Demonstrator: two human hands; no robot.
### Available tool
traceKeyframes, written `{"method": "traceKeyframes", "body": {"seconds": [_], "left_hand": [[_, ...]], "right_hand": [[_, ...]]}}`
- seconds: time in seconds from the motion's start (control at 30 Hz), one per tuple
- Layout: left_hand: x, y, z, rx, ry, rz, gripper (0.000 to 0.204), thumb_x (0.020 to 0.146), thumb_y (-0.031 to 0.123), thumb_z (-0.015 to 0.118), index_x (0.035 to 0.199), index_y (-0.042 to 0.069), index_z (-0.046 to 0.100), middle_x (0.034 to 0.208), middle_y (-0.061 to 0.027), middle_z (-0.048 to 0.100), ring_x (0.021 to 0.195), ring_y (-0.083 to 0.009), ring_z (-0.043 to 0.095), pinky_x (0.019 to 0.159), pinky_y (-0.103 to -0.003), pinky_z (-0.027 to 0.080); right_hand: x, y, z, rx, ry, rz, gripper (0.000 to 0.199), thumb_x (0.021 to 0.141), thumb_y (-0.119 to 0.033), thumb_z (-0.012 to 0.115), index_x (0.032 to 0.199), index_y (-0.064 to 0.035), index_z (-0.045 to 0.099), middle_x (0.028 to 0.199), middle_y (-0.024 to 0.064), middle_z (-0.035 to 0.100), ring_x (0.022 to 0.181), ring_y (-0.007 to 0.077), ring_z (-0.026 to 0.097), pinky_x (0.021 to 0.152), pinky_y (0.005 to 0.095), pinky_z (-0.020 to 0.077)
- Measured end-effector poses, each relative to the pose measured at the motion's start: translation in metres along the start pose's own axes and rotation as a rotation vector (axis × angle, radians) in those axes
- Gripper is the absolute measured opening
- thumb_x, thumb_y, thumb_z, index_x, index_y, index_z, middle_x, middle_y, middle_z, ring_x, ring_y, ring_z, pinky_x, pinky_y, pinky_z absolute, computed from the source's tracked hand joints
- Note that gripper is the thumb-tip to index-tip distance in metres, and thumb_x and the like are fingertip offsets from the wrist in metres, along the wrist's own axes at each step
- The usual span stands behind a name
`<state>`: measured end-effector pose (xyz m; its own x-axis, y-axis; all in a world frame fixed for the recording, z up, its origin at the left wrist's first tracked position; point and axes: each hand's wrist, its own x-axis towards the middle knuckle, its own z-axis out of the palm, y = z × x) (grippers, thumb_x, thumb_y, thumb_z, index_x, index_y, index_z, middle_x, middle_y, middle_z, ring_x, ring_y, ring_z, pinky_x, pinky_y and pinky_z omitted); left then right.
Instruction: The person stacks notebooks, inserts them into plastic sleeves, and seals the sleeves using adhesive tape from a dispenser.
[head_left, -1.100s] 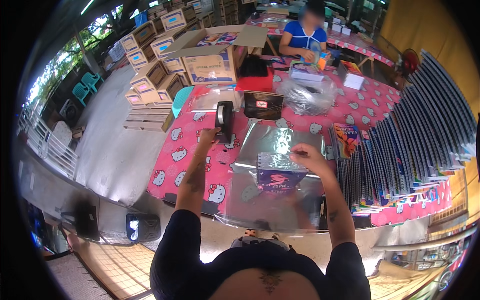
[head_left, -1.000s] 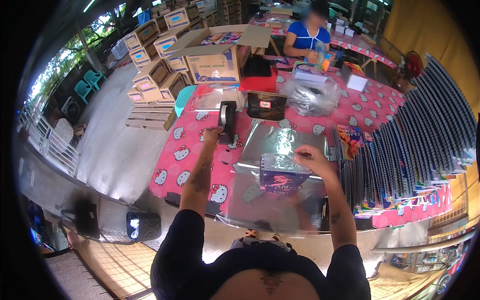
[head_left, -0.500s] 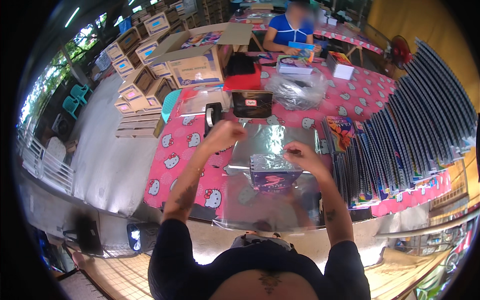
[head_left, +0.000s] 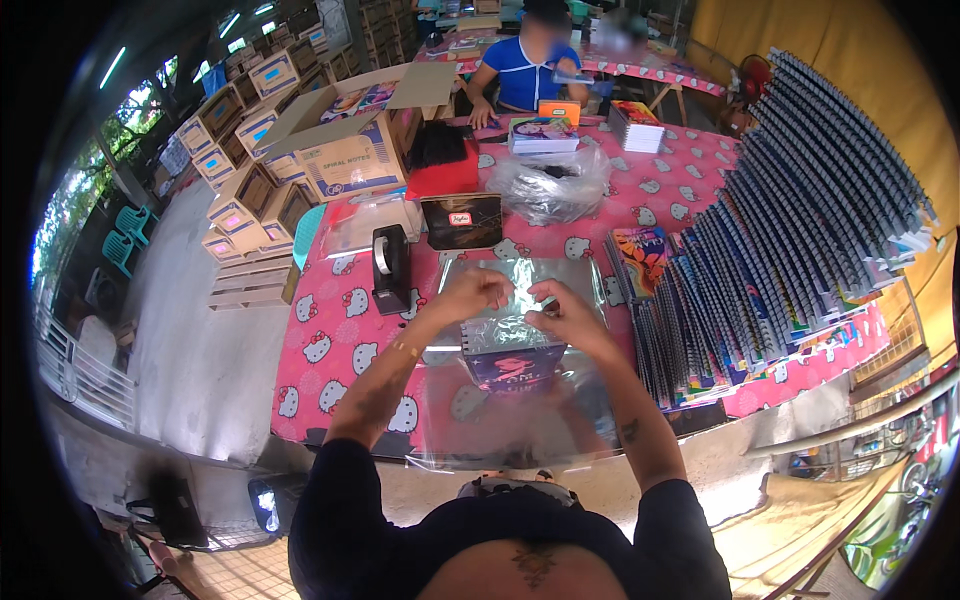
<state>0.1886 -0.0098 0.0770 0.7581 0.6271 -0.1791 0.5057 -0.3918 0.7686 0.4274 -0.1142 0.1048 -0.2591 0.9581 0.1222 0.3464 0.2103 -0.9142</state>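
A small stack of spiral notebooks [head_left: 515, 368] with dark purple and pink covers sits in front of me, clear plastic film [head_left: 498, 336] lying over its top. More clear plastic sheeting [head_left: 520, 430] spreads under and around it, toward the table's near edge. Just above the stack's far side, my left hand [head_left: 480, 292] has its fingers bent in a pinch; whatever is between them is too small to make out. Close beside it is my right hand [head_left: 562, 314], fingers curled toward the thumb, its contents also unclear. A black tape dispenser [head_left: 392, 270] stands left of my left hand.
Rows of spiral-bound notebooks [head_left: 780, 230] fill the right side. Beyond my hands are a dark box flap [head_left: 462, 222], bunched clear plastic [head_left: 550, 185] and an open carton [head_left: 345, 160]. A co-worker in blue [head_left: 525, 75] sits across the pink table [head_left: 300, 370].
My left hand has moved from beside the tape dispenser to over the notebook stack, near my right hand. The co-worker's hands have moved apart, and my view has shifted a little.
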Motion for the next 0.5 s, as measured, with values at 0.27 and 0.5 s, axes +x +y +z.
{"method": "traceKeyframes", "body": {"seconds": [0.27, 0.5], "left_hand": [[-0.048, 0.113, 0.055, 0.747, 0.359, 0.082, 0.064, 0.065, 0.043, 0.080, 0.101, -0.005, 0.058, 0.104, -0.0198, 0.059, 0.101, -0.0394, 0.060, 0.085, -0.049, 0.051], [-0.100, 0.117, 0.061, -0.152, 0.696, -0.044, 0.067, 0.067, 0.029, 0.087, 0.116, -0.004, 0.055, 0.110, -0.0176, 0.062, 0.105, -0.0317, 0.062, 0.088, -0.039, 0.051]], "right_hand": [[-0.092, -0.037, 0.047, 0.185, -0.536, -0.172, 0.045, 0.096, -0.032, 0.062, 0.132, -0.0074, 0.051, 0.127, 0.0106, 0.055, 0.116, 0.0229, 0.054, 0.094, 0.0376, 0.0466], [-0.093, 0.042, 0.120, 1.819, 0.075, 0.119, 0.074, 0.088, -0.053, 0.065, 0.143, -0.0107, 0.040, 0.138, 0.0109, 0.054, 0.127, 0.0309, 0.053, 0.100, 0.0574, 0.0455]]}}
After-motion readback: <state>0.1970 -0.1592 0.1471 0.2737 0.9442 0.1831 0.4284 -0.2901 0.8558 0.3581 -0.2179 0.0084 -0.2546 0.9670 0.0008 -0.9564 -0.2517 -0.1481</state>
